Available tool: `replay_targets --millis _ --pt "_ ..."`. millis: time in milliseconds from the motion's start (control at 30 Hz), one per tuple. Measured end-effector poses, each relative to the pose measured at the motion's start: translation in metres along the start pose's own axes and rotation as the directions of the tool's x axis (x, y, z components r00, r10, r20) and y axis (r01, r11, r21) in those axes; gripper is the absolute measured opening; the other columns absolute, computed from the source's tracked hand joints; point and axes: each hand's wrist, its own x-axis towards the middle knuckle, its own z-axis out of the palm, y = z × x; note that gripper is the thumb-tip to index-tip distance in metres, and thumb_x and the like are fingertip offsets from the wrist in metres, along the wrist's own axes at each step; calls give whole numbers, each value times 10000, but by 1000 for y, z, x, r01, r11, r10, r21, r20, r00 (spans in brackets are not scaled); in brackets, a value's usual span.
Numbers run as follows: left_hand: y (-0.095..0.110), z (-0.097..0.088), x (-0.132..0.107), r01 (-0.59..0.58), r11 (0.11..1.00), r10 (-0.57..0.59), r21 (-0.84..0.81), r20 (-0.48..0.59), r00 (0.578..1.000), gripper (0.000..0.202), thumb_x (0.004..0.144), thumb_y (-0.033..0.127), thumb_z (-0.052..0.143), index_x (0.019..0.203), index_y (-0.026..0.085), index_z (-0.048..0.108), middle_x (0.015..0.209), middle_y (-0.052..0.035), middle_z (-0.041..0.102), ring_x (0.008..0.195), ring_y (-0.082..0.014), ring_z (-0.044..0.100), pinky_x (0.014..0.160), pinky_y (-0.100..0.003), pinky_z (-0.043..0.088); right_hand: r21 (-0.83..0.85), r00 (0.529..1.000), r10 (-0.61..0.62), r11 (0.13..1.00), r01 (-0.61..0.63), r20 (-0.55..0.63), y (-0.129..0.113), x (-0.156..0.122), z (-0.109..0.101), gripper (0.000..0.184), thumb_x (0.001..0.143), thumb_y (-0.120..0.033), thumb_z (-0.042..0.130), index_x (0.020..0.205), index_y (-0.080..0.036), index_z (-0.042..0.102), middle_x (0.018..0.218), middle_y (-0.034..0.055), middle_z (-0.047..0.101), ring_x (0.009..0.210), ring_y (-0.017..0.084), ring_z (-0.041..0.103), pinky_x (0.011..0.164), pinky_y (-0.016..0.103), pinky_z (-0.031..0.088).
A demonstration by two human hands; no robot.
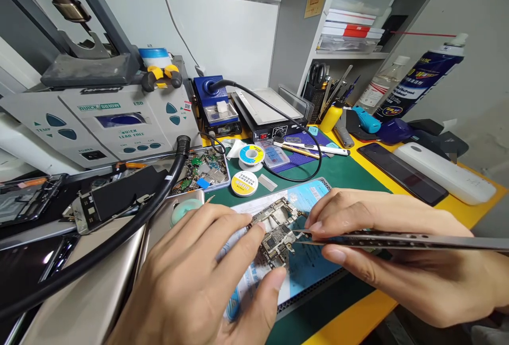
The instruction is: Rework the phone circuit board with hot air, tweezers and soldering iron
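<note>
A small phone circuit board [274, 231] lies on a blue-and-white card [306, 265] on the green mat [342, 173]. My left hand [202, 281] pinches the board's left side between fingers and thumb. My right hand [393, 252] is closed on metal tweezers [397, 240], whose tips touch the board's right edge.
A grey hot-air station [107, 117] with a black hose [119, 228] stands at the left, above opened phones [99, 202]. Solder reels [251, 155], a blue tip cleaner [214, 104], a heating plate [266, 109], a spray can [421, 77] and a dark phone [401, 173] lie behind.
</note>
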Motion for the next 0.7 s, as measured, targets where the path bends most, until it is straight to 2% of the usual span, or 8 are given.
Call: replay_targets --millis 133,333,433,567,700 --pt "-2 -1 -2 -17 1000 17 0 13 1000 312 924 191 777 1232 160 741 1181 -84 776 1098 -237 673 998 -424 586 11 1000 13 1000 -13 0 0 0 0 305 948 -11 761 1217 -155 750 1017 101 844 909 208 817 826 311 698" --pt "-2 -1 -1 11 999 -11 -51 -2 1000 293 942 154 740 1236 156 739 1165 -80 780 1108 -210 668 1006 -391 585 -23 997 13 1000 -15 -80 -3 1 -2 289 920 14 752 1154 -155 764 1004 94 857 939 229 845 832 313 727" --pt "-1 -2 2 37 996 -38 -76 -4 999 266 953 136 709 1212 185 735 1129 -45 788 1087 -170 681 1019 -328 581 -19 992 -11 1000 8 -124 -6 -3 -2 355 896 23 748 1182 -187 753 1008 79 860 977 246 851 857 328 740" --pt "1 -5 5 90 990 -90 -108 1 996 248 978 112 659 1197 209 725 1110 -11 774 1104 -122 674 1005 -236 563 8 985 16 1000 -15 -174 -7 -9 2 444 834 70 754 1184 -203 759 974 51 859 1057 275 860 911 313 743" --pt "1 -5 7 124 987 -124 -105 12 992 252 1026 119 587 1229 202 711 1135 -9 767 1132 -110 661 1039 -217 545 47 973 -25 998 37 -227 -5 -10 9 339 851 22 810 1116 -186 771 919 47 867 949 278 883 931 322 745"
